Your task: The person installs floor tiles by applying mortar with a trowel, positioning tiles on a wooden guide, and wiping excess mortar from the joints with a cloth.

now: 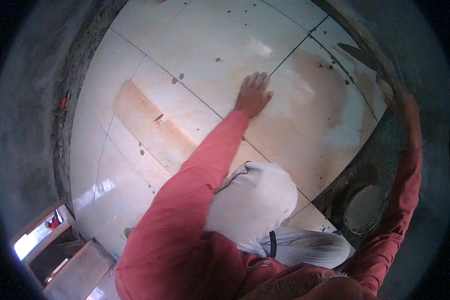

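My left hand [254, 94] lies palm down on a large glossy pale floor tile [280, 125], fingers slightly spread, with nothing in it. At the right, beside the grey wall, my right hand [402, 102] is closed round the handle end of a trowel [359, 55]. The trowel's dark pointed blade reaches left over the tile edge next to the wall; its handle is mostly hidden by the hand. Brown wet smears and small mortar spots mark the tiles around both hands.
An untiled dark strip with a round grey patch [365, 207] lies at the lower right. Rough grey walls [27, 115] curve round the floor. A tan strip [140, 102] lies across the tiles at left. A small red piece [63, 103] sits at the left wall base; a doorway [40, 237] opens lower left.
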Available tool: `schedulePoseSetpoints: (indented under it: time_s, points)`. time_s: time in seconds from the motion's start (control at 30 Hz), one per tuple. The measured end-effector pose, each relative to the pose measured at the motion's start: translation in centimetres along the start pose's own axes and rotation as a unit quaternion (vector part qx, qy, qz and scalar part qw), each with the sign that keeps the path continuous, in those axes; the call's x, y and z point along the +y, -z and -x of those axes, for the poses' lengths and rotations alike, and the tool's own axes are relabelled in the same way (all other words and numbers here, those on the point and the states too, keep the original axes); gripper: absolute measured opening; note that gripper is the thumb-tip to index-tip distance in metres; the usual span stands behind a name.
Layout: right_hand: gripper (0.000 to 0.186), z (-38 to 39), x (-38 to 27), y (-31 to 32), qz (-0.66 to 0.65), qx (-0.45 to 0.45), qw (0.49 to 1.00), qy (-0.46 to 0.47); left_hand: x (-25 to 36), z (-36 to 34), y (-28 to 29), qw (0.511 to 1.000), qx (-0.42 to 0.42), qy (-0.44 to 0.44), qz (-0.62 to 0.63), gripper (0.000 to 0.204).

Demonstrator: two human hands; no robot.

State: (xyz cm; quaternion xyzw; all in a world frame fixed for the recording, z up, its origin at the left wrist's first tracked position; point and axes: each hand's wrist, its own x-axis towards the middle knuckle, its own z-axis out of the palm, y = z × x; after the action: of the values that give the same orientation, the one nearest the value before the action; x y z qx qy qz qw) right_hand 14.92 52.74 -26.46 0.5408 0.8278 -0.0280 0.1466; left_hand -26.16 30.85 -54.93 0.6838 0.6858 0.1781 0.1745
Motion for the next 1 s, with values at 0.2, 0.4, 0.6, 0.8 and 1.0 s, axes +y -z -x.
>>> schedulePoseSetpoints:
  time_s: [0.2, 0.4, 0.6, 0.8, 1.0]
  points:
    - [0.06, 1.0, -2.5, 1.2, -0.119, 0.03, 0.992, 0.031, -26.7, 18.3, 12.8, 0.898, 0.148, 0.32, -0.265, 0.041]
    - [0.053, -4.3, -14.7, 7.1, -0.022, 0.028, 0.996, 0.085, -26.7, 16.6, 15.4, 0.791, 0.177, 0.552, -0.197, 0.067]
    - [0.048, -16.7, -33.8, 11.5, 0.079, 0.128, 0.962, 0.229, -25.3, 16.4, 16.8, 0.787, 0.203, 0.557, -0.169, 0.075]
    - [0.043, -26.8, -47.1, 12.3, 0.031, 0.169, 0.928, 0.33, -25.2, 17.0, 17.2, 0.792, 0.176, 0.562, -0.162, 0.081]
    - [0.033, -30.7, -53.3, 12.5, 0.078, 0.165, 0.945, 0.27, -25.6, 16.4, 16.7, 0.797, 0.176, 0.556, -0.158, 0.08]
